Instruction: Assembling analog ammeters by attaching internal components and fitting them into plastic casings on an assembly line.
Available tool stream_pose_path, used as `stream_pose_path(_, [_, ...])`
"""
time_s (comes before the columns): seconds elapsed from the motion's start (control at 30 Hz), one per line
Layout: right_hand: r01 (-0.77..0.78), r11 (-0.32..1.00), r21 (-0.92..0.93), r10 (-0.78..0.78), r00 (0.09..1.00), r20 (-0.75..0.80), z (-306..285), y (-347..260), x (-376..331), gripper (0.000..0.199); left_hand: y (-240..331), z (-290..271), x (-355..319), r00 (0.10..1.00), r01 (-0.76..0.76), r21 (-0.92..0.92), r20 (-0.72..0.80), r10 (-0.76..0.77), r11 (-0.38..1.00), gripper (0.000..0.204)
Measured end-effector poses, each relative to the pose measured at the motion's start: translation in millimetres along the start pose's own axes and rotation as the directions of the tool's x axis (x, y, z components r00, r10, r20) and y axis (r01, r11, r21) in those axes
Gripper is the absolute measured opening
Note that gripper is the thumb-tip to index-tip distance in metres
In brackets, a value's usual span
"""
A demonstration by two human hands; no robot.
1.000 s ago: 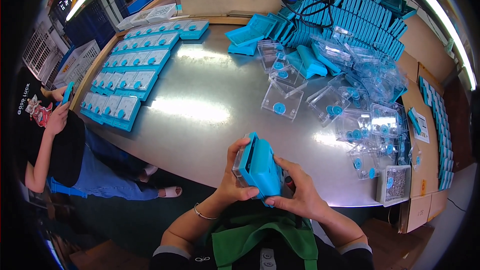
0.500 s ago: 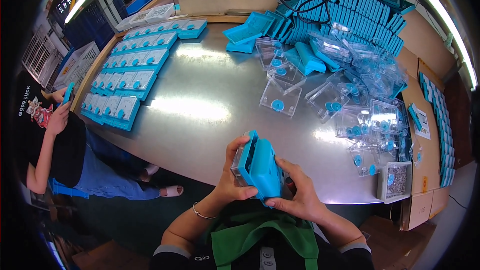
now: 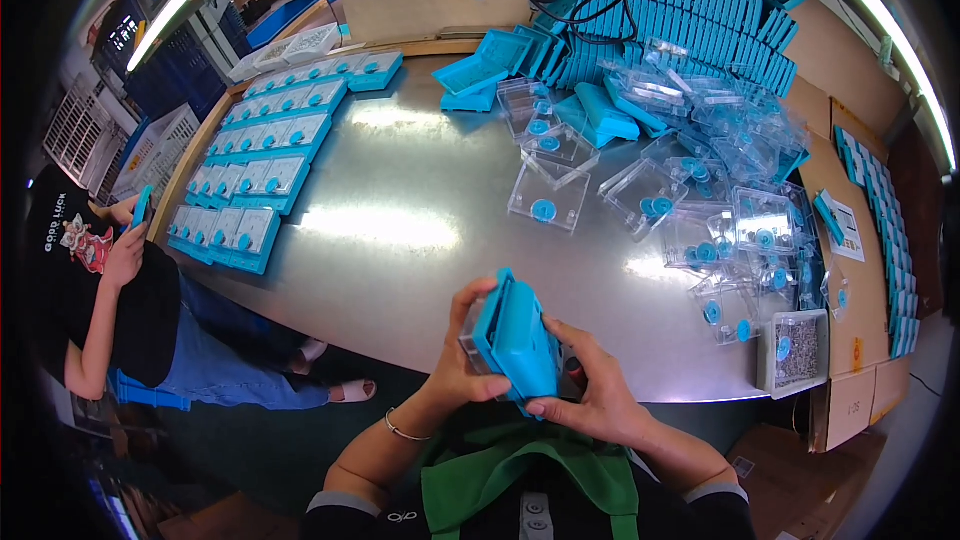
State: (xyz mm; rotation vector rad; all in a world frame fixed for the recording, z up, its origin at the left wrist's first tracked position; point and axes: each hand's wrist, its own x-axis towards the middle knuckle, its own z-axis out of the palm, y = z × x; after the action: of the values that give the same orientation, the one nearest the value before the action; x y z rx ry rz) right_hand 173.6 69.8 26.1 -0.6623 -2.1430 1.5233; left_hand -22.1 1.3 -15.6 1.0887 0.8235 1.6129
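In front of my body, above the table's near edge, I hold a blue plastic case [image 3: 528, 340] tilted between both hands. A clear cover lies on its left side, and a dark slit shows between its blue parts near the top. My left hand [image 3: 462, 355] is closed round the clear-covered side, thumb on the lower edge. My right hand [image 3: 600, 380] grips the right and lower side, with its thumb at the bottom corner. Beside the right fingers shows a small dark reddish thing [image 3: 575, 370], mostly hidden; I cannot make out what it is.
Rows of blue cases with clear covers [image 3: 235, 180] line the table's [image 3: 400, 270] left side. Clear covers with blue knobs [image 3: 690, 210] are heaped at right, below stacked blue shells [image 3: 690, 25]. A white bin of small metal parts [image 3: 765, 365] sits at the right corner. Another person [image 3: 110, 290] stands left.
The view has shifted slightly, so the table's contents sit a little differently in it. The case has turned a little in my hands; both keep their hold.
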Motion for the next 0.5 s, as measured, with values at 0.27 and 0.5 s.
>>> stream_pose_path(0.27, [-0.022, 0.999, -0.048, 0.022, 1.000, -0.012, 1.5, 1.1, -3.3, 0.091, 4.8, 4.7, 4.4, 1.000, -0.011, 0.037, -0.015, 0.012, 0.999, 0.101])
stream_pose_path(0.5, [-0.018, 0.999, 0.041, 0.020, 0.998, -0.053, 4.8, 7.9, -2.4, 0.088, -6.7, 6.2, -2.7, 0.999, 0.036, 0.062, 0.003, -0.036, 0.997, 0.099])
